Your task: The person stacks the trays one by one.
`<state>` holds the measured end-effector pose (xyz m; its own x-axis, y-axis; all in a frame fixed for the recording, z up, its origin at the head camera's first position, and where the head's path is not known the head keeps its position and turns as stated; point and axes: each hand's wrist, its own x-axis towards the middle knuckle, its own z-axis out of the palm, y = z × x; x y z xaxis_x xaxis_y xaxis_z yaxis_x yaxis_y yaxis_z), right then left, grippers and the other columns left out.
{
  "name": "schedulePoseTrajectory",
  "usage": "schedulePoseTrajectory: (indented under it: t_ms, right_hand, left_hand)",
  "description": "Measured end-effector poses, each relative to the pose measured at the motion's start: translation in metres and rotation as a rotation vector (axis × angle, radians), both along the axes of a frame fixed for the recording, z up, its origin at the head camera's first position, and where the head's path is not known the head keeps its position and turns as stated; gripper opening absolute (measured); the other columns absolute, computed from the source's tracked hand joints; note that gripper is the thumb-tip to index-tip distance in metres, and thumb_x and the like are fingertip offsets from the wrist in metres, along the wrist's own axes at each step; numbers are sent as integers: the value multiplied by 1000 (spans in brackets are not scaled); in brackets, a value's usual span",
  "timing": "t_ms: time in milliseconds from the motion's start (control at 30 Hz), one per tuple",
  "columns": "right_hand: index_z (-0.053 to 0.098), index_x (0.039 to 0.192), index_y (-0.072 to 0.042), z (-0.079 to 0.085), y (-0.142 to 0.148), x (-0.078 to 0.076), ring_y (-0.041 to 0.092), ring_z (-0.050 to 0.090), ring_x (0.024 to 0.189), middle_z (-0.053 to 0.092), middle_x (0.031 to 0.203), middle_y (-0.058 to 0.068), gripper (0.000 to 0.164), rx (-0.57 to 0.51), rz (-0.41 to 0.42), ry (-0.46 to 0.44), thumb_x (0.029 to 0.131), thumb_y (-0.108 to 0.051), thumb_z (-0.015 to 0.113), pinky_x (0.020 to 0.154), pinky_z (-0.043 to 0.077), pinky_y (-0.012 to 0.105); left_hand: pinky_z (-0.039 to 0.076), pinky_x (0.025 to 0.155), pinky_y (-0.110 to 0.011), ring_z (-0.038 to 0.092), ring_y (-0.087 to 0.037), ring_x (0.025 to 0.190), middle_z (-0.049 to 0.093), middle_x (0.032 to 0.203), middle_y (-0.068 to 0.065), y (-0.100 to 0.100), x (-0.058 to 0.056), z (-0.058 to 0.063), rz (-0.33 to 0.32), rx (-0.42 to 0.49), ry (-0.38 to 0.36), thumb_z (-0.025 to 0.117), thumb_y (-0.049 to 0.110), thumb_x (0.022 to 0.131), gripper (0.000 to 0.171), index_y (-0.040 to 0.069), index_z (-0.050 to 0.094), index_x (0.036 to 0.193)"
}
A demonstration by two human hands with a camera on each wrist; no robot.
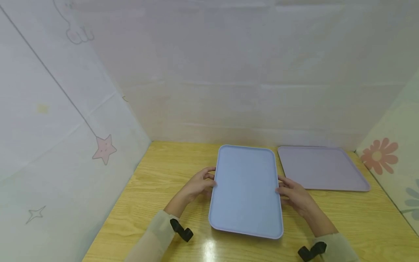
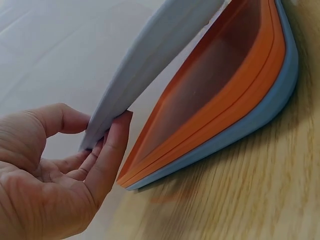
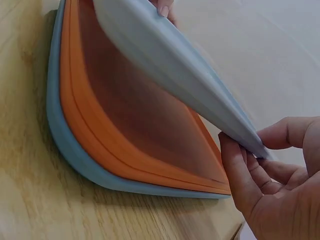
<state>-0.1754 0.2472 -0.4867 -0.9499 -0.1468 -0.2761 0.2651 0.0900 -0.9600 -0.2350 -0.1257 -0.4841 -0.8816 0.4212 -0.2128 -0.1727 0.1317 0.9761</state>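
Pale sleeves (image 1: 152, 233) show at the bottom edge of the head view, with a black wrist device (image 1: 181, 230) fixed at each cuff. Beyond the left cuff, the left hand (image 1: 199, 183) is curled in a pinch on one long side of a blue tray (image 1: 245, 191), thumb over the rim and fingers underneath. Opposite it, the right hand (image 1: 296, 196) grips the other long side, its thumb and fingers close together with only the tray's edge between them. Held between both hands, the tray is raised at a tilt above the wooden table (image 1: 137, 214), its flat inside facing up towards the head camera. Both wrist views show a stack below it: an orange tray (image 2: 240, 95) sits on a lower tray (image 2: 277, 97) in light blue, with a gap between the orange rim and the held tray near each hand. Whether the held tray touches the stack anywhere is hard to tell. Past the right hand, a purple tray (image 1: 322, 168) lies flat on the table, near its back edge. A pale sheet (image 1: 229, 72) stands behind, with a pink star (image 1: 104, 149) printed at the left and a red flower (image 1: 379, 156) at the right.
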Motion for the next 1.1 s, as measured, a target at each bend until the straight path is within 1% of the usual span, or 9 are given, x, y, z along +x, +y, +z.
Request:
schedulePoseTrajectory:
  t_ms: [200, 333, 533, 733, 933, 1100]
  right_hand:
    - [24, 160, -3, 1, 1, -6, 20, 65, 100, 58, 124, 15, 74, 32, -4, -4, 96, -10, 61, 86, 59, 39]
    - [27, 159, -4, 1, 0, -9, 19, 65, 99, 57, 125, 15, 74, 57, -19, -12, 95, -9, 62, 84, 59, 38]
    - [27, 158, -1, 1, -1, -12, 20, 65, 98, 55, 127, 19, 72, 98, -12, 3, 95, -9, 62, 82, 58, 37]
    - [29, 157, 2, -2, -3, -16, 21, 64, 96, 55, 124, 21, 72, 128, -15, 6, 94, -5, 62, 80, 59, 37]
    - [27, 156, 6, -5, -3, -17, 21, 64, 98, 52, 128, 25, 69, 173, 5, 21, 96, -5, 60, 81, 58, 39]
    - [31, 155, 5, -6, -4, -19, 21, 65, 95, 52, 124, 23, 67, 218, 6, 30, 95, -6, 59, 79, 58, 38]
  left_hand:
    - [62, 74, -41, 64, -25, 96, 57, 122, -19, 2, -6, -2, -4, 2, -15, 66, 7, 91, 67, 7, 40, 152]
    - [62, 71, -39, 64, -25, 96, 57, 122, -19, 3, -9, -4, -1, -1, -11, 66, 6, 91, 67, 6, 40, 152]
    - [62, 68, -37, 64, -25, 94, 57, 120, -18, 6, -14, -8, 11, -19, -27, 67, 4, 91, 67, 7, 40, 152]
    - [62, 70, -38, 63, -26, 96, 55, 121, -19, 8, -15, -11, 10, -45, -35, 66, 3, 91, 68, 5, 38, 153]
    - [61, 69, -38, 62, -26, 95, 54, 119, -19, 10, -17, -11, -6, -73, -30, 64, 3, 92, 68, 3, 36, 154]
    - [62, 67, -39, 62, -25, 91, 52, 114, -16, 10, -18, -12, -31, -90, -14, 63, 2, 92, 70, 0, 34, 155]
